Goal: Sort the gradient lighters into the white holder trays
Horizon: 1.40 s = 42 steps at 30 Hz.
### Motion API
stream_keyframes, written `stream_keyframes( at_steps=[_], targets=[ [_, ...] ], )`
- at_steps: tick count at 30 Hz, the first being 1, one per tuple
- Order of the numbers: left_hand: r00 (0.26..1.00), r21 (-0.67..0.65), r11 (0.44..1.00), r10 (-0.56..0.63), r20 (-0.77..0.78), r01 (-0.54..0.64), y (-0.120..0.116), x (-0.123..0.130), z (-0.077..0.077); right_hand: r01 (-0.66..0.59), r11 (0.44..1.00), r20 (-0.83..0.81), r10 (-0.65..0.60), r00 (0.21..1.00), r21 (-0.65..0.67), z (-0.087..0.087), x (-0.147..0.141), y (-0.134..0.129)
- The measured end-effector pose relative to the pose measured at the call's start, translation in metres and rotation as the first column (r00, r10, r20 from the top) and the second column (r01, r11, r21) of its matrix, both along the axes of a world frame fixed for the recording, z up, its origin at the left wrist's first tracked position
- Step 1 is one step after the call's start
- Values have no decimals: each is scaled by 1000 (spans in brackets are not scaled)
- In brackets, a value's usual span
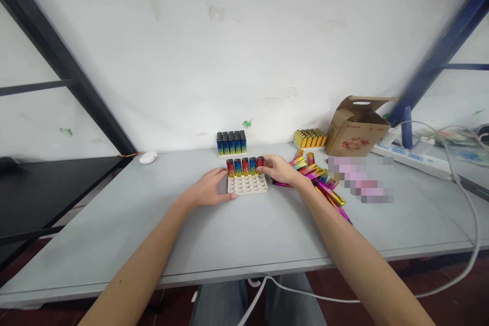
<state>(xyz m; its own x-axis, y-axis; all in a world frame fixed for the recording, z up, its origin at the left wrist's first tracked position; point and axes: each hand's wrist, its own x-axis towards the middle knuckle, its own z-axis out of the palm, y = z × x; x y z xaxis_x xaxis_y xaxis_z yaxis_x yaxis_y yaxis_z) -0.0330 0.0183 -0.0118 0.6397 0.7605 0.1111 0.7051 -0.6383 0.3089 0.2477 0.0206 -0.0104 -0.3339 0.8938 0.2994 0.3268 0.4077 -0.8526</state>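
Working at a grey counter (244,234) set against a white wall; largest items first. A cardboard box (357,127) is standing open at the back right, with a white power strip (412,159) and cable beyond it. Along the wall are sitting a filled tray of dark lighters (231,143) and a block of yellow lighters (310,138). A white mouse (148,157) is lying at the back left.

Centre: a white tray (247,184) with rows of round sockets. Its far row is carrying five upright lighters (245,165), red over blue and yellow; the nearer rows are showing bare sockets. A loose pile (319,178) of pink and gold lighters is lying just right of the tray, touching the right forearm.

Left hand (210,188) is lying loosely curled on the counter with fingers against the tray's left edge, bracing it and gripping nothing. Right hand (278,168) is closing thumb and fingers on the rightmost upright lighter at the tray's far right corner.

Judgement on method: keeping the left hand pressed on the tray edge is stopping it sliding while a lighter is being seated. Holding the lighter near its top and lowering it straight seems best; a tilt could knock its neighbour. Seating should be felt before letting go.
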Motion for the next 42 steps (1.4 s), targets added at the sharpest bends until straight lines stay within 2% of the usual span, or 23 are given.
stream_keyframes(
  at_steps=[4,7,9,10,12,14,16,18,26,35,39,42],
  targets=[
    [1000,-9,1000,-12,2,12,-1,0,1,5,1000,61,-4,998,-19,-2,0,0],
    [1000,-9,1000,-12,14,13,-2,0,2,-52,998,164,58,985,-44,3,8,-1],
    [1000,-16,1000,-1,8,2,-2,0,3,10,999,224,-2,975,-34,9,18,-2],
    [1000,-22,1000,5,3,-5,-2,0,3,97,995,256,-92,962,-7,12,24,-2],
    [1000,-31,999,9,-5,-9,-3,1,4,302,951,359,-304,882,65,17,37,-4],
    [1000,-32,999,0,-9,0,-3,1,4,443,891,529,-425,735,99,20,50,-5],
    [1000,-28,1000,-9,-11,8,-3,1,4,511,856,657,-432,618,83,18,59,-6],
    [1000,-28,1000,-9,-15,8,-2,1,3,526,848,698,-412,585,60,15,63,-6],
    [1000,-25,1000,-5,-4,4,-1,0,0,484,861,654,-457,603,155,6,48,1],
    [1000,-11,1000,1,8,-1,-1,0,0,474,861,574,-486,659,185,3,48,3],
    [1000,-24,1000,-4,-3,4,-1,-1,1,401,889,454,-458,764,222,10,44,1],
    [1000,-13,1000,-7,14,7,-2,0,1,398,883,275,-459,845,249,16,34,-2]
  ],
)
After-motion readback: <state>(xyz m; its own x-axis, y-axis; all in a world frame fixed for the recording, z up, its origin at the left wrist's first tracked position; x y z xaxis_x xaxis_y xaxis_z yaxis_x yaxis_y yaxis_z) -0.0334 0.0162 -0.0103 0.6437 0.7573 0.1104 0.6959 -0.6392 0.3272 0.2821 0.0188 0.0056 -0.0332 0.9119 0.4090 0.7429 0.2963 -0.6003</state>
